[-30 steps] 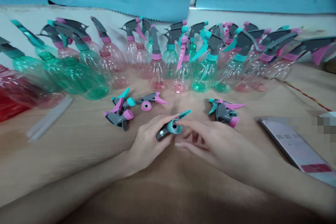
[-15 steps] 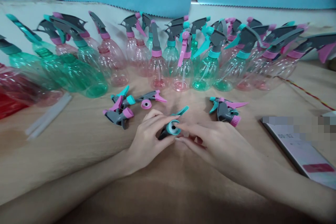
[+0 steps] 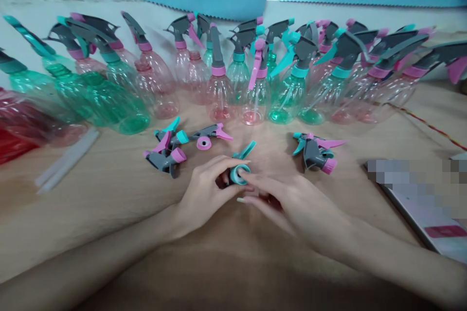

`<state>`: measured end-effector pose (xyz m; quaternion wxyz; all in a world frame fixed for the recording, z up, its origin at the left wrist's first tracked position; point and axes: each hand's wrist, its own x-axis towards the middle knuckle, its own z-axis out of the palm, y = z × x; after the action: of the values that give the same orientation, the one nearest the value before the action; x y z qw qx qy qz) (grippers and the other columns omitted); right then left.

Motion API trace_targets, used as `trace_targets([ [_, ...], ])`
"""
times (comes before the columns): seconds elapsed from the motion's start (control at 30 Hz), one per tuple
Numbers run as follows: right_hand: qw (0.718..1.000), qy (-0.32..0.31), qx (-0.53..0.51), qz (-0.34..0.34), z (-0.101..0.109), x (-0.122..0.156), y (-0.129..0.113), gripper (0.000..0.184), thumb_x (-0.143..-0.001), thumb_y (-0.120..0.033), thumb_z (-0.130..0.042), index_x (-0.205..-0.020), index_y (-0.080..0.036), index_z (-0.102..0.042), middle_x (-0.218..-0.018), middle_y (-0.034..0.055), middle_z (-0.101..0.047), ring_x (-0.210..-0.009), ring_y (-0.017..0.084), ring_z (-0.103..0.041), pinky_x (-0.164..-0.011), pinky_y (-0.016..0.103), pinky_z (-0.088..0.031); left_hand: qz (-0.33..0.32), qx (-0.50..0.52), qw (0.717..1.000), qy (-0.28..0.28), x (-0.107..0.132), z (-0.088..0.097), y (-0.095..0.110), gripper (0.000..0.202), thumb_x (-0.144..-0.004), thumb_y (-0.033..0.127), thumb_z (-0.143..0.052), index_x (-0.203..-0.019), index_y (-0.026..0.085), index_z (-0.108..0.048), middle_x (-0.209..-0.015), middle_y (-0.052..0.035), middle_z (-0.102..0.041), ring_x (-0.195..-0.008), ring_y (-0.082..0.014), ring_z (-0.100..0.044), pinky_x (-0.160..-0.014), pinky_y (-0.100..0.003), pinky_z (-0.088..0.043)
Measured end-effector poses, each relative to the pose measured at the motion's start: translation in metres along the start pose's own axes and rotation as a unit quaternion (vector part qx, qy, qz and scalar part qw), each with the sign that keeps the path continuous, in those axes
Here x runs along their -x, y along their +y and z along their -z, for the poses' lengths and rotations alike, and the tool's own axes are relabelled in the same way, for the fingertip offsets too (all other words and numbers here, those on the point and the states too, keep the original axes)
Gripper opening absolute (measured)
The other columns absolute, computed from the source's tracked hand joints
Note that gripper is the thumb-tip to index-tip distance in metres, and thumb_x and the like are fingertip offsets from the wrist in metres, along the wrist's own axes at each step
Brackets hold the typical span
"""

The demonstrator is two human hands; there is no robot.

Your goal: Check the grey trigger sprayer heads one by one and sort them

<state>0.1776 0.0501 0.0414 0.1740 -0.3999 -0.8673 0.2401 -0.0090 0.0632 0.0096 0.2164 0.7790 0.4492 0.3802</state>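
My left hand (image 3: pixel 204 194) is closed round a spray trigger head (image 3: pixel 240 175), its teal collar turned up towards me. The teal lever sticks out beyond the fingers, while most of the grey body is hidden by them. With its index fingertip at the collar's opening, my right hand (image 3: pixel 292 199) touches the head from the right. Its thumb is held apart, lower down, and its other fingers are curled and partly hidden. Several loose trigger heads (image 3: pixel 166 160) in grey, pink and teal lie past my left hand. Another small pile of trigger heads (image 3: pixel 315 150) lies beyond my right hand.
Pink and green spray bottles (image 3: pixel 255 102) stand in rows along the back, most with trigger heads on. Several at left, such as a green bottle (image 3: pixel 126 107), have bare necks. Pale tubes (image 3: pixel 67 160) and a red bag (image 3: pixel 14 141) lie left, a phone (image 3: pixel 419 218) right.
My right index fingertip has shifted from the collar's rim to over its opening, and the right thumb has dropped away slightly. The held trigger head has moved a little left and up.
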Motion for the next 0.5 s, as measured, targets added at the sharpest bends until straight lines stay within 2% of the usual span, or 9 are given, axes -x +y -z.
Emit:
trace_targets([
  [0.13,0.994,0.020,0.083,0.065,0.002,-0.003,0.007,0.030,-0.094,-0.028,-0.041,-0.117,-0.018,-0.058,-0.094,0.0052,-0.072,-0.075,0.018,-0.067,-0.061,0.028,-0.045,-0.012,0.011,1.000,-0.014,-0.001,0.001,-0.002,0.026,-0.079,0.021,-0.065,-0.105,0.021,-0.064,-0.100,-0.0034,-0.068,-0.089,-0.0188,-0.064,-0.077,-0.031,-0.052],
  [0.2,0.989,0.033,0.127,0.072,0.004,-0.003,0.006,0.030,-0.094,-0.028,-0.041,-0.115,-0.020,-0.059,-0.090,0.0045,-0.072,-0.073,0.019,-0.068,-0.056,0.028,-0.042,-0.022,0.011,0.999,-0.023,-0.001,0.001,-0.003,0.028,-0.080,0.020,-0.065,-0.108,0.022,-0.063,-0.103,-0.0034,-0.068,-0.092,-0.0189,-0.063,-0.079,-0.031,-0.051],
  [0.3,0.982,0.049,0.183,0.026,0.005,0.000,0.000,0.030,-0.094,-0.030,-0.040,-0.112,-0.020,-0.062,-0.077,0.0037,-0.072,-0.063,0.022,-0.067,-0.047,0.029,-0.033,-0.029,0.007,0.999,-0.024,-0.001,0.001,-0.001,0.029,-0.080,0.020,-0.065,-0.109,0.022,-0.063,-0.101,-0.0037,-0.067,-0.089,-0.0179,-0.063,-0.077,-0.030,-0.051],
  [0.37,0.982,0.050,0.181,-0.018,0.005,0.003,-0.006,0.029,-0.092,-0.031,-0.041,-0.106,-0.020,-0.064,-0.070,0.0029,-0.071,-0.057,0.022,-0.065,-0.045,0.029,-0.029,-0.027,-0.001,0.999,-0.018,-0.001,0.001,0.001,0.028,-0.079,0.019,-0.065,-0.107,0.022,-0.065,-0.097,-0.0038,-0.067,-0.085,-0.0175,-0.063,-0.075,-0.030,-0.051],
  [0.43,0.988,0.037,0.137,-0.053,0.004,0.005,-0.010,0.026,-0.090,-0.033,-0.046,-0.104,-0.020,-0.063,-0.068,0.0008,-0.069,-0.054,0.019,-0.062,-0.046,0.029,-0.030,-0.024,-0.006,1.000,-0.013,0.000,0.000,0.002,0.027,-0.078,0.018,-0.066,-0.104,0.021,-0.066,-0.094,-0.0035,-0.066,-0.082,-0.0170,-0.062,-0.074,-0.029,-0.051],
  [0.5,0.996,0.016,0.064,-0.062,0.003,0.004,-0.011,0.027,-0.088,-0.034,-0.049,-0.109,-0.021,-0.060,-0.065,-0.0024,-0.067,-0.050,0.016,-0.059,-0.047,0.027,-0.033,-0.020,-0.002,1.000,-0.010,0.000,0.000,0.003,0.027,-0.077,0.018,-0.067,-0.104,0.021,-0.066,-0.094,-0.0032,-0.066,-0.082,-0.0165,-0.062,-0.075,-0.029,-0.051],
])
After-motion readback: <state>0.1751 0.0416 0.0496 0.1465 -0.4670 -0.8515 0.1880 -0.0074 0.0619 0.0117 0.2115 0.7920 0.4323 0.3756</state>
